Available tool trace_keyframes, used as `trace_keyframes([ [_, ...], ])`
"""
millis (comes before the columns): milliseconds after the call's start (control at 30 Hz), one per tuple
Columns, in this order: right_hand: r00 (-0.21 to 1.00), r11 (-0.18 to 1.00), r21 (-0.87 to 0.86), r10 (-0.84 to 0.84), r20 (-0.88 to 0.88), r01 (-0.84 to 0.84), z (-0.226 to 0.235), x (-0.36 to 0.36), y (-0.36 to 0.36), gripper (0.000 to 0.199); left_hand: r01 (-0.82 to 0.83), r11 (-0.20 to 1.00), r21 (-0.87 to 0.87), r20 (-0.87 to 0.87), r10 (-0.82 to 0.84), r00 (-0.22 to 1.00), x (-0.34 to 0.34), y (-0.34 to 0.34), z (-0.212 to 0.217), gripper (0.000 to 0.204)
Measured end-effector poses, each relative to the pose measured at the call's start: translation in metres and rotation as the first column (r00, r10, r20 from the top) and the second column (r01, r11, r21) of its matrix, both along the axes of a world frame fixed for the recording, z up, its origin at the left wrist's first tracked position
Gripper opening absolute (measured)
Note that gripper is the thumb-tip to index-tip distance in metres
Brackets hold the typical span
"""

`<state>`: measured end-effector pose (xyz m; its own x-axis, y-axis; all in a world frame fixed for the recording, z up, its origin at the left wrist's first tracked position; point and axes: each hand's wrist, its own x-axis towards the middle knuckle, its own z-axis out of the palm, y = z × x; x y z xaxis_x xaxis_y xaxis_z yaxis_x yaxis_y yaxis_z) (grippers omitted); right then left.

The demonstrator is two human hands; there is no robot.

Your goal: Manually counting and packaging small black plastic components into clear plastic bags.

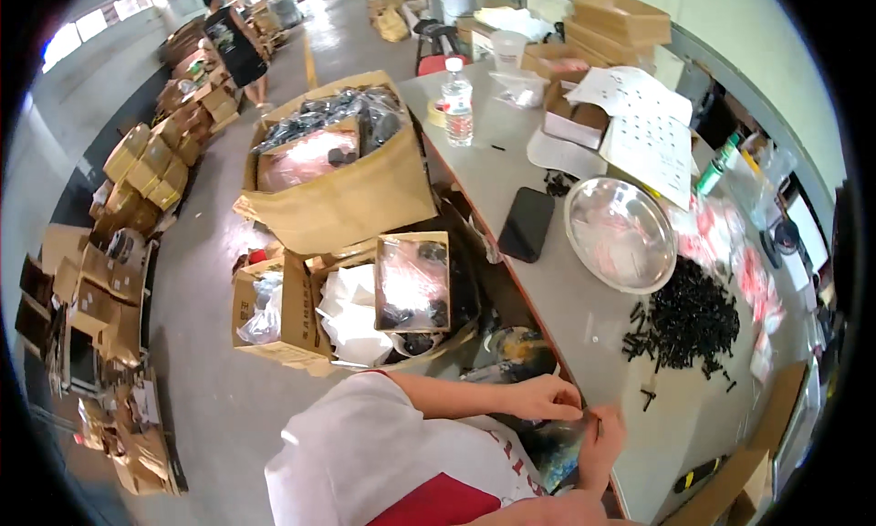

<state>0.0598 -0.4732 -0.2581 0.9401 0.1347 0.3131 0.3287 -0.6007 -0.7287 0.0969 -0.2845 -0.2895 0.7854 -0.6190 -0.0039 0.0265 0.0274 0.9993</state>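
My left hand and my right hand meet at the table's near edge, both with fingers pinched. A small dark bit shows at the right fingers, but what either hand holds is too small to make out. Beyond them on the grey table lies a heap of small black screw-like pieces, with a few strays around it. A shiny metal bowl stands behind the heap, with clear and pinkish plastic inside. To its left rests a black phone.
Left of the table, a large carton holds bagged dark parts; smaller cartons stand nearer. A water bottle, printed sheets and a yellow-black cutter lie about the table. A cardboard flap rises at right. Another person stands far off.
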Motion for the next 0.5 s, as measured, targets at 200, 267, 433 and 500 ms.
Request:
trace_keyframes([
  [200, 0.999, 0.998, -0.048, 0.029, -0.031, -0.03, 0.003, 0.0, -0.003, 0.011, 0.048, 0.971, 0.235, 0.164, -0.088, 0.982, 0.004, -0.002, 0.01, 0.025],
  [267, 0.999, 0.995, -0.095, 0.038, -0.017, -0.039, -0.002, -0.001, -0.007, 0.012, 0.001, 0.988, 0.157, 0.15, -0.025, 0.988, 0.001, -0.004, 0.007, 0.021],
  [433, 1.0, 0.986, -0.166, -0.008, 0.009, 0.01, 0.0, -0.004, -0.01, 0.013, 0.055, 0.977, 0.207, 0.125, -0.082, 0.989, 0.009, -0.01, -0.006, 0.022],
  [500, 0.999, 0.982, -0.189, -0.019, 0.028, 0.024, 0.001, -0.004, -0.007, 0.012, 0.029, 0.97, 0.241, 0.127, -0.061, 0.99, 0.008, -0.011, 0.002, 0.021],
])
